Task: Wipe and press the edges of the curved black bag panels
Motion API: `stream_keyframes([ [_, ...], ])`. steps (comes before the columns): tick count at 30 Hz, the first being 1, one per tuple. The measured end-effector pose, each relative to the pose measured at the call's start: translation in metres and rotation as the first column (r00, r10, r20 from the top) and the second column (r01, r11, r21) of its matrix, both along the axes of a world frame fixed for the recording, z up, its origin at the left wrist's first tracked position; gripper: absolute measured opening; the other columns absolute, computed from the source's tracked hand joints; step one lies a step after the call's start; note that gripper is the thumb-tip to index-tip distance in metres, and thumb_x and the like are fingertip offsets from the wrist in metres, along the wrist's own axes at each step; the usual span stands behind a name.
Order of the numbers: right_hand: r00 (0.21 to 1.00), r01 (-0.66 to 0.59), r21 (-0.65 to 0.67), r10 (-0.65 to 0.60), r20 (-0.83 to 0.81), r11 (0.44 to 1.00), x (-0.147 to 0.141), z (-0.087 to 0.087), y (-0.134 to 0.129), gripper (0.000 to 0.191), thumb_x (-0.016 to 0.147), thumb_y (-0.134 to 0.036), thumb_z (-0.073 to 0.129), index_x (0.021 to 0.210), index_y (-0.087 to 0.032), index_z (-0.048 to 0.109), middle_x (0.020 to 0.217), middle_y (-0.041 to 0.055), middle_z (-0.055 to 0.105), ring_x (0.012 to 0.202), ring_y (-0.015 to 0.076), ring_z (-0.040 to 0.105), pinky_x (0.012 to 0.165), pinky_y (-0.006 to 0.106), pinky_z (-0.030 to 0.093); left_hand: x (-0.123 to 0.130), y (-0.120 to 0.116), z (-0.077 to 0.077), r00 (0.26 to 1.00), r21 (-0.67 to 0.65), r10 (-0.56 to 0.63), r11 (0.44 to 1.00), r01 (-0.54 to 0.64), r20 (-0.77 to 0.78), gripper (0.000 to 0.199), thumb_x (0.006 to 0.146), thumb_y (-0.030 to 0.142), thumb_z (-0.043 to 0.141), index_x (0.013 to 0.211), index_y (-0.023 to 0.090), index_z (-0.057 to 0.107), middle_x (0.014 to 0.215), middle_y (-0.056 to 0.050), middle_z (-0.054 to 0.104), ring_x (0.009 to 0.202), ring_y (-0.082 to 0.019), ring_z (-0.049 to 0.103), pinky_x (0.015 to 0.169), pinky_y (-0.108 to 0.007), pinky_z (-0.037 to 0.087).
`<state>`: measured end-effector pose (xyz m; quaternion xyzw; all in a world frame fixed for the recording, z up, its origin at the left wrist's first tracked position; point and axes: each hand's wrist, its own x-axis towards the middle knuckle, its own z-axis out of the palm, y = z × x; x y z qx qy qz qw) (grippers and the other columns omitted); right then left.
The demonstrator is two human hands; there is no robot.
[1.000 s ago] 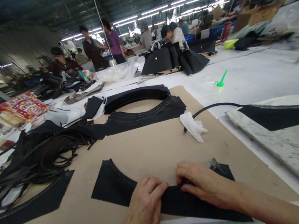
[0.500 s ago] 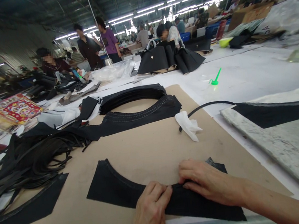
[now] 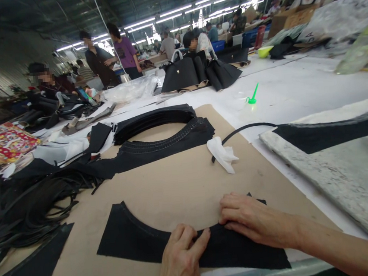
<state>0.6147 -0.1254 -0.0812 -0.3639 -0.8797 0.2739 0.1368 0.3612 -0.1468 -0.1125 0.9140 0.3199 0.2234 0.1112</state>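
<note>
A black curved piece [image 3: 131, 236] lies on the tan board [image 3: 175, 178] close to me, its concave edge facing away. My left hand [image 3: 182, 253] rests on its middle, with thumb and forefinger parted at the curved edge and nothing gripped between them. To the right, my right hand [image 3: 248, 216] has its fingers bunched on the same edge; whether they pinch the material is hidden under them. Farther back lies a black piece with a notched curved edge [image 3: 168, 144], in front of a stack of curved black pieces [image 3: 152, 119].
Black strips [image 3: 24, 205] heap at the left beside another curved piece [image 3: 30, 267]. A crumpled white tissue [image 3: 223, 153], a green nozzle [image 3: 253, 95] and a stone slab [image 3: 338, 184] are to the right. People stand beyond the table.
The camera view has shifted, moving most things slightly left in the picture. My left thumb and forefinger are farther apart. My right hand stays on the curved edge.
</note>
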Motion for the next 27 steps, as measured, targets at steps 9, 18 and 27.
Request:
stream_keyframes([
  [9, 1.000, -0.007, 0.041, 0.007, -0.008, 0.999, 0.005, -0.007, -0.001, 0.012, 0.095, -0.016, 0.048, 0.091, -0.020, 0.059, 0.094, 0.0037, 0.059, 0.092, 0.0181, 0.052, 0.084, 0.033, 0.039, 0.028, 0.001, -0.003, 0.998, -0.033, -0.003, 0.999, 0.005, 0.063, 0.045, 0.083, 0.002, 0.034, 0.118, 0.013, 0.059, 0.092, -0.009, 0.062, 0.081, -0.020, 0.056, 0.070, -0.033, 0.052],
  [18, 0.998, -0.055, 0.095, 0.054, 0.016, 0.994, 0.018, -0.008, 0.004, 0.011, 0.096, -0.020, 0.048, 0.092, -0.020, 0.058, 0.093, 0.0041, 0.059, 0.091, 0.0184, 0.052, 0.085, 0.033, 0.038, 0.027, -0.001, -0.015, 0.998, 0.149, -0.065, 0.987, 0.068, -0.025, 0.048, 0.080, -0.001, 0.037, 0.126, 0.008, 0.052, 0.095, -0.011, 0.064, 0.082, -0.021, 0.056, 0.070, -0.033, 0.053],
  [27, 0.998, -0.059, 0.134, 0.054, 0.039, 0.989, 0.031, -0.010, 0.004, 0.016, 0.097, -0.020, 0.044, 0.094, -0.020, 0.060, 0.089, 0.0038, 0.058, 0.088, 0.0181, 0.050, 0.083, 0.035, 0.036, 0.025, 0.001, -0.020, 0.985, 0.131, -0.053, 0.989, 0.075, -0.163, 0.058, 0.079, 0.001, 0.042, 0.135, 0.015, 0.049, 0.093, -0.008, 0.061, 0.081, -0.021, 0.056, 0.070, -0.033, 0.053],
])
